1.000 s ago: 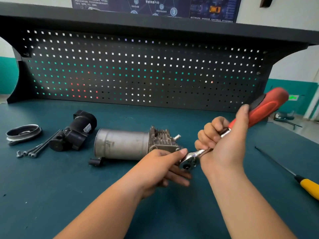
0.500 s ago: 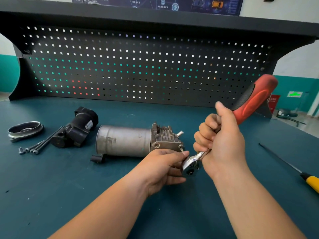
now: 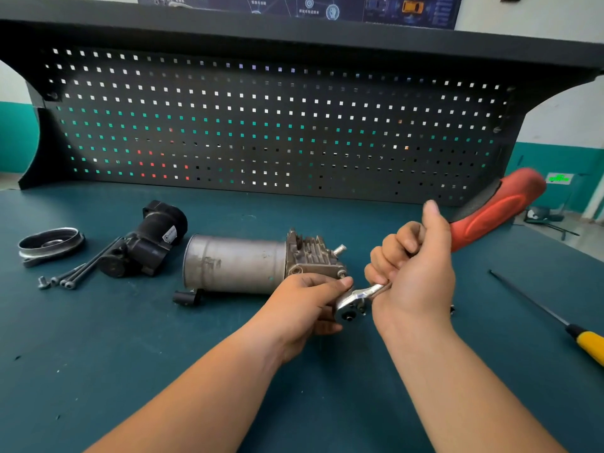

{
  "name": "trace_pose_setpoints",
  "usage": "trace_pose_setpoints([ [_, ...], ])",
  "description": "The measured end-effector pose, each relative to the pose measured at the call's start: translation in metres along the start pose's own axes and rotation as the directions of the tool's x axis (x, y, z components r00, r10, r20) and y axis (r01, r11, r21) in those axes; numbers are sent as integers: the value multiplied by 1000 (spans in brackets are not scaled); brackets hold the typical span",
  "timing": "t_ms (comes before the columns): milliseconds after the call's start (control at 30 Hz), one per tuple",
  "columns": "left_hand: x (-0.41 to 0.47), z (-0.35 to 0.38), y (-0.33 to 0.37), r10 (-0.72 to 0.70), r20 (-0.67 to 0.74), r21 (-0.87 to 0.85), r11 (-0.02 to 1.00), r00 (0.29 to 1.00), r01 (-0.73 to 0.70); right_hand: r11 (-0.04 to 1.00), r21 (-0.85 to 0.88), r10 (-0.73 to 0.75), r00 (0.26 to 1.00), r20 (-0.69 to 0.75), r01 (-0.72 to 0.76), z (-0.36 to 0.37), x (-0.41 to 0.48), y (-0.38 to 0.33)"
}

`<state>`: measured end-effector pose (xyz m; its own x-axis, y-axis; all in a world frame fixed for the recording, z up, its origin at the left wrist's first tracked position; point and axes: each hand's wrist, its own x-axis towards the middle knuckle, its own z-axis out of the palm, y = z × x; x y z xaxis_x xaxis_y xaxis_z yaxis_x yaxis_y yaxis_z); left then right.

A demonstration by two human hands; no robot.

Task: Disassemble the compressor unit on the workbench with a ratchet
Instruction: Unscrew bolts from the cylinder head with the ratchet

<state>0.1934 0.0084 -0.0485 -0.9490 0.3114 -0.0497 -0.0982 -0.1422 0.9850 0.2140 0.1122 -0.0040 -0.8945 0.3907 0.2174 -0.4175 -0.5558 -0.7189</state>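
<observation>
Two bare forearms enter from the lower edge over the teal workbench [image 3: 124, 361]. The left hand [image 3: 304, 305] has its fingers curled about the chrome ratchet head [image 3: 350, 305], with the thumb laid flat along its top. The right hand [image 3: 416, 273] is closed round the metal shank of the ratchet [image 3: 490, 217], thumb raised along the shaft; the red grip projects up and to the right, clear of the bench. The ratchet head sits just in front of the right end of the compressor unit [image 3: 235, 264]; whether it is seated on a fastener cannot be told. The compressor unit lies on its side at the centre of the bench, its grey cylindrical body to the left and its finned cast head [image 3: 310, 251] to the right, touching the left thumb tip. A small black bracket [image 3: 188, 296] lies at the front left corner of the cylinder. At the right edge lies a screwdriver [image 3: 588, 344] with a yellow handle, well apart from the hands. Left of the compressor are a black motor housing [image 3: 150, 240], several long bolts [image 3: 73, 276] lying beside it, and a metal ring [image 3: 49, 243]. Behind stands a black pegboard [image 3: 277, 125] under a dark shelf [image 3: 294, 29].
</observation>
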Motion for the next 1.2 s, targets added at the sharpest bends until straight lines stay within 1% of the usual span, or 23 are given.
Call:
trace_pose_setpoints([
  [67,0,1,2,14,-21,34,999,1000,-13,999,43,-6,999,-34,7,-1,1,1],
  [100,-1,2,2,42,-48,109,993,998,-37,998,69,6,999,-49,-3,-2,2,1],
  [133,-1,1,2,105,-89,255,964,990,-79,996,93,25,998,-59,-19,-3,4,1],
  [167,0,1,2,207,-128,447,885,970,-130,993,108,46,997,-65,-39,-5,6,0],
  [200,1,-1,2,340,-155,616,767,928,-178,992,115,66,996,-68,-58,-6,8,-1],
  [233,1,-2,3,483,-162,730,646,860,-225,990,118,84,994,-71,-75,-8,10,-2],
  [267,-1,-4,6,626,-141,788,540,767,-295,988,121,100,992,-72,-91,-9,12,-2],
  [300,-2,-7,9,750,-89,818,431,656,-382,987,124,113,991,-70,-103,-10,14,-3],
  [333,-1,-10,11,823,-19,841,320,567,-437,986,123,121,991,-65,-112,-11,15,-3],
  [367,2,-11,12,838,50,873,228,544,-431,986,120,125,991,-58,-117,-11,15,-3],
  [400,5,-12,11,788,127,903,159,602,-399,986,114,127,991,-48,-121,-11,16,-3],
  [433,8,-12,10,697,173,936,103,696,-336,986,108,129,991,-38,-124,-11,16,-3],
  [467,11,-11,6,605,192,958,55,772,-281,986,106,130,991,-30,-126,-10,16,-2],
  [500,14,-11,3,545,196,967,30,815,-252,986,106,129,991,-23,-126,-10,16,-2],
  [533,17,-11,0,526,198,968,28,827,-249,987,105,126,992,-20,-123,-10,16,-2],
  [700,22,-10,1,574,147,961,110,806,-253,992,88,99,993,-65,-93,-10,17,-2],
  [800,22,-8,2,577,120,961,136,808,-240,996,65,69,995,-73,-64,-11,19,-4],
  [1033,22,-6,2,613,107,951,166,783,-260,992,-80,-92,994,60,97,3,10,4],
  [1133,23,-7,2,602,103,947,184,792,-263,983,-142,-101,990,100,115,6,9,3],
  [1200,23,-7,1,602,111,944,185,791,-274,981,-165,-80,991,110,97,7,11,1],
])
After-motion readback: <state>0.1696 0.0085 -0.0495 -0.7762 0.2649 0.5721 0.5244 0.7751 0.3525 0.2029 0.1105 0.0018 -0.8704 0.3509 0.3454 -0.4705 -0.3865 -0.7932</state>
